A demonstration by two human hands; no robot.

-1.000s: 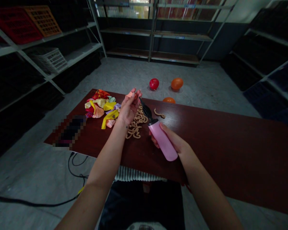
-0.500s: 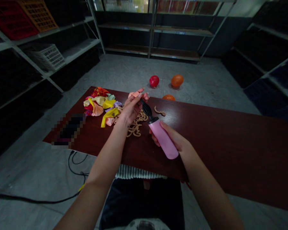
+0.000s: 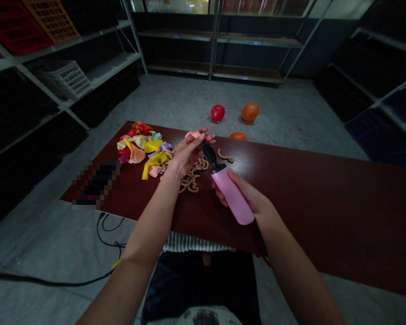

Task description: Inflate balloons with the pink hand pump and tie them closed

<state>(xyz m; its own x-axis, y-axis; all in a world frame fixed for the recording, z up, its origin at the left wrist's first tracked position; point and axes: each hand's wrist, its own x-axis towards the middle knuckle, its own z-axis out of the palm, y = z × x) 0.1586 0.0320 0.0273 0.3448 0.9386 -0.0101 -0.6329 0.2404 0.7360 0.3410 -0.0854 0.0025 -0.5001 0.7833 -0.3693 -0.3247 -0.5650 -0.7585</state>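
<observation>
My right hand (image 3: 244,189) is wrapped round the pink barrel of a hand balloon pump (image 3: 232,198), which tilts with its black ribbed nozzle end up and to the left. At the nozzle tip, the fingers of my left hand (image 3: 188,152) pinch a peach balloon (image 3: 193,134). The balloon looks limp and lies partly behind my fingers. How far its neck sits over the nozzle is hidden. Under my left hand lie tan twisted strips (image 3: 190,181), and a loose curved one (image 3: 225,156) rests right of the nozzle.
A pile of uninflated balloons (image 3: 135,153) covers the left part of the dark red table (image 3: 307,207), beside a blurred-out dark object (image 3: 99,183). Inflated red (image 3: 218,113) and orange balloons (image 3: 250,112) are on the floor beyond. Shelves and cables (image 3: 101,239) surround the table.
Both hands have shifted slightly to the right, with the pump and the peach balloon between them. Their grips look the same.
</observation>
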